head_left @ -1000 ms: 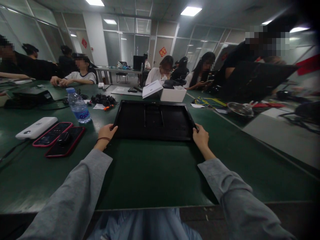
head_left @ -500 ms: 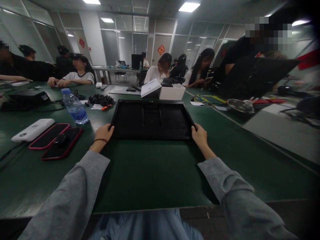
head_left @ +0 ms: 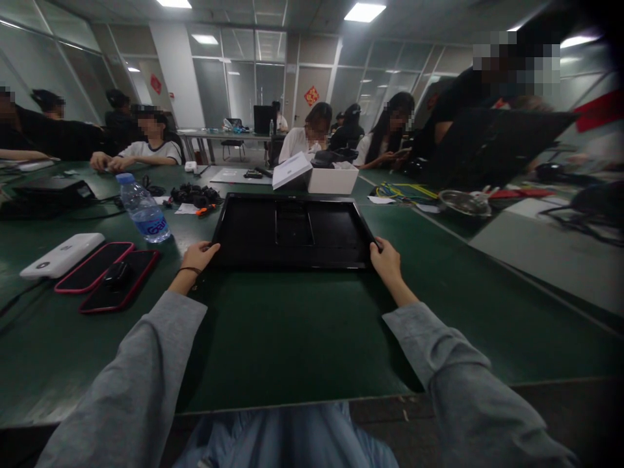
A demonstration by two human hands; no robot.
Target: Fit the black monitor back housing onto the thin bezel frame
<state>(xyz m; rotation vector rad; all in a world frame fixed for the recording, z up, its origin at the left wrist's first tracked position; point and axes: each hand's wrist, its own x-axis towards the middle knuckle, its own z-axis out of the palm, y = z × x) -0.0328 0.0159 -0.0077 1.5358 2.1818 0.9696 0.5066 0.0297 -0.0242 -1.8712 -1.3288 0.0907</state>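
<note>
The left hand (head_left: 199,256) and right hand (head_left: 386,259) grip a black panel (head_left: 336,233) by its sides at twelve o'clock. From it, a white box (head_left: 333,181) of dark items (head_left: 331,158) stands at one, a water bottle (head_left: 149,221) at nine.

The left edge crops a cable (head_left: 18,298); the black panel (head_left: 244,227) bears an illegibly small mark (head_left: 291,197).

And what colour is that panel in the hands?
The panel is black; it shows best in the head view.
</note>
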